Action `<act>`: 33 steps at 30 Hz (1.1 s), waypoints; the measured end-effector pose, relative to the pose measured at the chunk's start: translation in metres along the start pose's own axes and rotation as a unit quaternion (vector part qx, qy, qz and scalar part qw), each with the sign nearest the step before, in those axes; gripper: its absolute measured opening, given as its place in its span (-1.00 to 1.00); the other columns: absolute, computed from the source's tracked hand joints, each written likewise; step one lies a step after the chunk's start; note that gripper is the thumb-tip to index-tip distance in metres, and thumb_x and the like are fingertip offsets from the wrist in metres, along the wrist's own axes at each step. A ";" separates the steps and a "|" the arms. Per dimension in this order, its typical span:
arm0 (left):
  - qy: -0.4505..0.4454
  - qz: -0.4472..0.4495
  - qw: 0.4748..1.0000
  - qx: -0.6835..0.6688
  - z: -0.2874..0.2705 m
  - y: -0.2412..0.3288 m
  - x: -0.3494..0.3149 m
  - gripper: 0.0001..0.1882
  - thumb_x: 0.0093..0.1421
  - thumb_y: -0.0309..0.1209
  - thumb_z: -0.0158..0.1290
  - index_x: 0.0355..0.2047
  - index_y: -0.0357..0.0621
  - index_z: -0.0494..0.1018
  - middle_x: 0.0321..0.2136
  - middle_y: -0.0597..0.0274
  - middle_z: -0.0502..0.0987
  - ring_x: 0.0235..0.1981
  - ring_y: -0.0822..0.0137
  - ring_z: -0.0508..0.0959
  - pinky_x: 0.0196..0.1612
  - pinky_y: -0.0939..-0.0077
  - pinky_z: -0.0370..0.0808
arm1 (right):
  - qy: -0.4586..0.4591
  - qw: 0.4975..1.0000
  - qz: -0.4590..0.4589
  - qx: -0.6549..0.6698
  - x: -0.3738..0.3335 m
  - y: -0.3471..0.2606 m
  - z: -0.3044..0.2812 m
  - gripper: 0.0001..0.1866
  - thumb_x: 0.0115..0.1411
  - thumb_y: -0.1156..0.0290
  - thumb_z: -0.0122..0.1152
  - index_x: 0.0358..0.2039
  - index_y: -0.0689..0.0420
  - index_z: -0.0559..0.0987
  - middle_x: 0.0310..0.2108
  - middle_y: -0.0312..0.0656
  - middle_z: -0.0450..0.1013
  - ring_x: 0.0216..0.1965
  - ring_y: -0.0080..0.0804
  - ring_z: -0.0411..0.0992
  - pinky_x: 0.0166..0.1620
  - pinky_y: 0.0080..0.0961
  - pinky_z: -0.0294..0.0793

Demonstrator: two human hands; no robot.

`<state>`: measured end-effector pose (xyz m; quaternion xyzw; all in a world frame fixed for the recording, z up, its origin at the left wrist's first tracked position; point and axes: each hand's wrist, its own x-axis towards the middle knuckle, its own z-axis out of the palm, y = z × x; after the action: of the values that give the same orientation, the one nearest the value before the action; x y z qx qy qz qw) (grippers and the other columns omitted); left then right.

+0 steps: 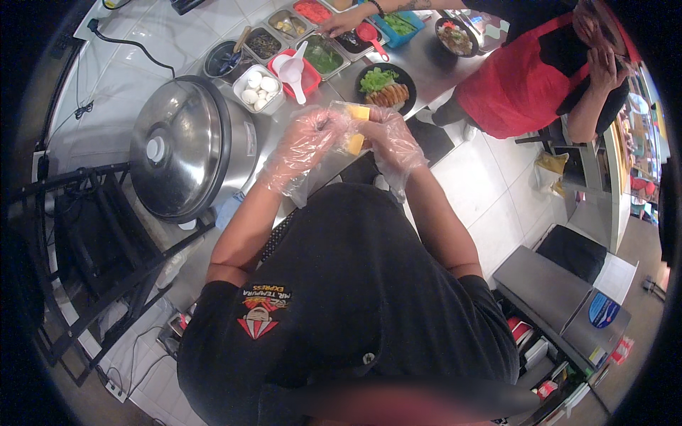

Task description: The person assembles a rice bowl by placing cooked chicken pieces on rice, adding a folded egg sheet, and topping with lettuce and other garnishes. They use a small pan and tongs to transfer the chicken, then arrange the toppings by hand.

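Both my hands wear clear plastic gloves and meet in front of me at the counter's near edge. Between them is a small clear packet (356,145) with something flat and yellow; its exact kind is not plain. The fingers of my left hand (307,142) pinch its left side. My right hand (389,140) is closed round its right side, with some fingertips hidden. Just beyond my right hand sits a black bowl (410,79) holding green lettuce (378,79) and sliced browned cutlet (388,96).
At left stands a large steel cooker (177,149). White eggs (261,88) fill a tub beside a red container with a white scoop (292,71). Steel ingredient trays (321,57) line the back. A co-worker's hand (344,23) reaches over them; a person in a red apron (497,85) stands right.
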<state>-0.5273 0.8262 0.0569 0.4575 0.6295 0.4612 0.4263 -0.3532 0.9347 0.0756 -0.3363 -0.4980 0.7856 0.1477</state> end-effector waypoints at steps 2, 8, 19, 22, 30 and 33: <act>0.010 0.005 1.000 0.017 -0.001 -0.004 -0.001 -0.80 0.38 -0.30 0.15 -0.19 -0.19 0.58 -0.31 0.45 0.56 -0.28 0.57 0.49 -0.15 0.57 0.49 | 0.009 1.000 0.002 0.003 0.003 0.006 -0.001 -0.70 0.24 0.40 0.25 -0.05 0.25 0.63 -0.25 -0.23 0.62 -0.30 -0.51 0.57 -0.21 -0.51 0.58; 0.045 0.019 0.998 -0.025 -0.002 -0.007 -0.006 -0.85 0.30 -0.41 0.18 -0.24 -0.25 0.55 -0.33 0.26 0.55 -0.30 0.44 0.53 -0.15 0.45 0.49 | 0.070 0.996 0.015 0.048 0.007 0.014 -0.001 -0.74 0.27 0.38 0.21 -0.11 0.25 0.61 -0.27 -0.21 0.60 -0.34 -0.43 0.58 -0.23 -0.41 0.62; 0.096 -0.016 0.967 -0.235 0.000 -0.027 -0.010 -0.80 0.40 -0.35 0.12 -0.15 -0.26 0.51 -0.23 0.25 0.59 -0.23 0.46 0.61 -0.08 0.46 0.57 | 0.207 0.977 -0.037 -0.015 0.017 0.010 -0.021 -0.71 0.16 0.39 0.36 -0.14 0.28 0.64 -0.28 -0.18 0.59 -0.33 -0.45 0.57 -0.29 -0.48 0.60; 0.108 -0.017 0.955 -0.274 0.004 -0.035 -0.014 -0.80 0.40 -0.35 0.12 -0.15 -0.26 0.51 -0.23 0.26 0.58 -0.23 0.45 0.60 -0.09 0.47 0.59 | 0.256 0.954 -0.072 -0.135 0.031 0.007 -0.047 -0.75 0.16 0.41 0.38 -0.19 0.28 0.67 -0.35 -0.18 0.61 -0.38 -0.51 0.56 -0.33 -0.54 0.56; 0.134 -0.080 0.952 -0.265 0.004 -0.088 -0.046 -0.81 0.40 -0.37 0.11 -0.16 -0.27 0.50 -0.27 0.31 0.55 -0.23 0.48 0.58 -0.10 0.51 0.58 | 0.279 0.882 -0.024 -0.380 0.087 0.008 -0.124 -0.66 0.04 0.25 0.37 -0.22 0.20 0.75 -0.33 -0.11 0.68 -0.35 -0.41 0.60 -0.16 -0.43 0.55; 0.141 -0.097 0.948 -0.268 0.007 -0.115 -0.063 -0.78 0.39 -0.32 0.13 -0.17 -0.26 0.51 -0.28 0.32 0.57 -0.26 0.49 0.57 -0.12 0.53 0.56 | 0.281 0.864 0.007 -0.418 0.112 0.029 -0.140 -0.69 0.06 0.32 0.37 -0.21 0.23 0.73 -0.42 -0.25 0.61 -0.41 -0.56 0.49 -0.27 -0.50 0.49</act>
<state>-0.5280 0.7489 -0.0494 0.1937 0.5779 0.6289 0.4826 -0.3377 1.0804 -0.0316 -0.5766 -0.7148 0.3767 0.1211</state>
